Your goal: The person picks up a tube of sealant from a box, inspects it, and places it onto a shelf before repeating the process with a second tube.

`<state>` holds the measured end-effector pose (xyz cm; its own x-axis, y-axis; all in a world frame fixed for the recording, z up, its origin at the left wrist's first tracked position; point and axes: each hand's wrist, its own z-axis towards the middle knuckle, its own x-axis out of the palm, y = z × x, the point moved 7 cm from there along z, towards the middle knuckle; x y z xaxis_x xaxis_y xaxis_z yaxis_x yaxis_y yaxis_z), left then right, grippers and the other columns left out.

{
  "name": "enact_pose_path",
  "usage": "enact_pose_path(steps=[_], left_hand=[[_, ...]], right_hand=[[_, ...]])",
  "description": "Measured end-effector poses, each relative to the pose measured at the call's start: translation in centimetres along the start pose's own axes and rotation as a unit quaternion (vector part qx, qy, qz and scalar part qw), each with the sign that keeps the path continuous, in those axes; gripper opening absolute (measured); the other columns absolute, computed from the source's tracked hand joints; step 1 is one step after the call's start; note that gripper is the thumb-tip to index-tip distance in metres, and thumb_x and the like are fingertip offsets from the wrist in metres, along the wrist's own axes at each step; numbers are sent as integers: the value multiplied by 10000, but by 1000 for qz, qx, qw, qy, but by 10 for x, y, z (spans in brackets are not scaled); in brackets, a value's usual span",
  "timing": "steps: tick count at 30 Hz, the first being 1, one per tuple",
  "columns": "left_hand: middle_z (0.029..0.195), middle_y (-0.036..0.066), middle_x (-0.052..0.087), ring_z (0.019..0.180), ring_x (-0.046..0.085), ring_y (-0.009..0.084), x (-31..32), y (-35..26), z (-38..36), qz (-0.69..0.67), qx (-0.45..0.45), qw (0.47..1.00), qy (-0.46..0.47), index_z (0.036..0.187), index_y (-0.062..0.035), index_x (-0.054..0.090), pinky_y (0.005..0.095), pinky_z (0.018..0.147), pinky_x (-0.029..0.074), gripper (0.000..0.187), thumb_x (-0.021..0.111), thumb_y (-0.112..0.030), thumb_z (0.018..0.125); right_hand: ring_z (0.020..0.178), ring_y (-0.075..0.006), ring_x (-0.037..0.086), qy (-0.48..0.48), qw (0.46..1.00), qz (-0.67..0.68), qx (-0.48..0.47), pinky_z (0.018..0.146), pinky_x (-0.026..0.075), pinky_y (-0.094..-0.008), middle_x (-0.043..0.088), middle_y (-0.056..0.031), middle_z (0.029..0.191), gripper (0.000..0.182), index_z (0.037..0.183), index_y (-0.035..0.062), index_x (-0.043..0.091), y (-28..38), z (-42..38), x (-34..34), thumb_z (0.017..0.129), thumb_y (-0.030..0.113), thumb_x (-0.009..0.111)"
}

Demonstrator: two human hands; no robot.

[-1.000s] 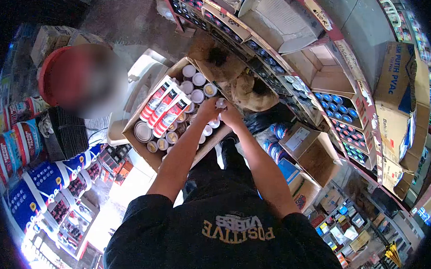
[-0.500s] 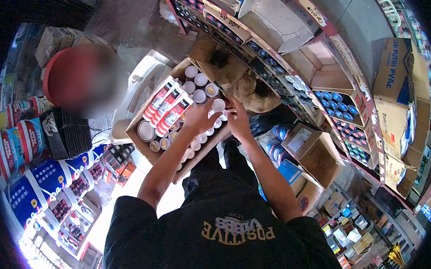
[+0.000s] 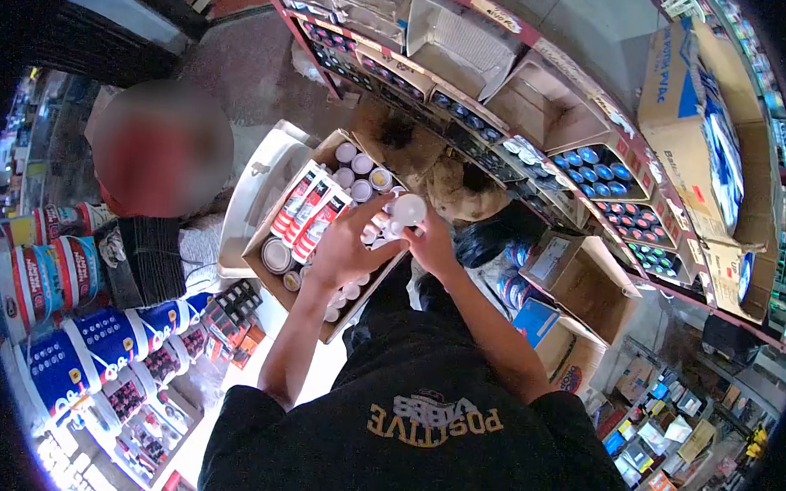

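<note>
A small container with a round, whitish translucent top (image 3: 409,210) is raised over the box, its top facing me. My right hand (image 3: 432,240) grips it from the right, fingers curled round its side. My left hand (image 3: 351,245) curves round it from the left, thumb below and fingers above. Under my hands stands an open cardboard box (image 3: 256,259) packed with small white-lidded tubs (image 3: 361,163). Red-and-white sealant cartridges (image 3: 311,214) lie on top of the tubs, left of my left hand. A larger round-lidded can (image 3: 277,254) sits in the box's left corner.
A white plastic chair (image 3: 253,191) stands beside the box. Shelving with spray cans (image 3: 596,171) runs along the right, near an open carton (image 3: 584,280). Paint pails (image 3: 59,270) are stacked at left. A person in red (image 3: 146,169) is beyond the chair.
The small container has come up closer to me between my hands, and its top appears larger. My left hand has moved lower over the box. My view has shifted slightly.
</note>
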<state>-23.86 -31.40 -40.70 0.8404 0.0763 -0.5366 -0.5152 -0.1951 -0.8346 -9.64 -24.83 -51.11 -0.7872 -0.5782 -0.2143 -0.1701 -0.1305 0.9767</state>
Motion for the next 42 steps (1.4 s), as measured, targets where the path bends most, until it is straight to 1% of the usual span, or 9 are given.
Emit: enact_pose_path(steps=[7,11,17,23,31,33,37,39,42], left_hand=[[1404,150,600,1249,601,287,27,-37,-10,-5,64,998,5,1498,-97,515,396,993,516,790,884,-257,819],[1438,254,535,1377,474,442,43,-56,-12,46,68,996,-18,1474,-61,516,486,1144,406,749,839,-246,824],[1331,248,608,1245,573,437,62,-105,-7,34,131,991,-6,1408,-2,560,474,1068,465,711,852,-157,779],[1136,215,687,1056,675,385,76,-155,-3,-60,198,978,36,1296,29,619,438,958,520,625,877,-97,741],[1162,192,680,1085,665,367,59,-224,23,-18,310,949,62,1250,7,647,421,955,526,610,882,-21,688],[1165,191,683,1088,668,365,50,-253,28,13,401,913,73,1246,0,654,423,955,528,607,854,15,673],[1205,170,672,1080,656,386,36,-313,36,73,454,877,135,1257,-46,665,425,942,528,599,795,46,679],[1189,151,666,1099,643,386,29,-344,36,106,498,852,120,1245,-62,669,428,953,519,576,789,39,691],[1268,146,615,1167,624,342,30,-371,43,112,512,831,187,1237,-79,680,427,1003,496,543,801,29,719]], right_hand=[[1160,-215,671,-57,965,235,102,1033,537,-391,677,-109,1249,412,1282,11,592,15,-31,-54,914,60,771],[1206,-198,636,-115,953,273,65,1057,519,-376,651,-101,1287,407,1321,3,548,34,-53,-95,950,17,714],[1106,-202,665,-172,899,399,52,929,568,-348,665,-101,1251,470,1352,40,547,66,-86,-140,937,86,763],[1167,-194,628,-170,940,296,-3,1022,512,-360,617,-103,1336,512,1421,37,506,84,-116,-194,959,85,723],[1322,-290,569,-192,921,322,-102,1051,521,-503,511,-146,1479,740,1519,47,438,176,-156,-279,1073,626,329],[1315,-271,564,-146,897,396,-132,1040,516,-439,525,-159,1462,854,1525,-27,403,186,-168,-288,1024,663,455],[1262,-223,588,-61,986,148,-55,1109,436,-366,636,-160,1358,687,1416,-51,555,213,-171,-304,1056,532,513],[1307,-215,543,34,997,56,-30,1127,405,-374,560,-163,1455,737,1512,-60,438,221,-170,-299,1026,465,612],[1372,-203,475,22,991,133,20,1158,356,-365,518,-129,1488,652,1546,-38,394,228,-173,-289,1041,295,635]])
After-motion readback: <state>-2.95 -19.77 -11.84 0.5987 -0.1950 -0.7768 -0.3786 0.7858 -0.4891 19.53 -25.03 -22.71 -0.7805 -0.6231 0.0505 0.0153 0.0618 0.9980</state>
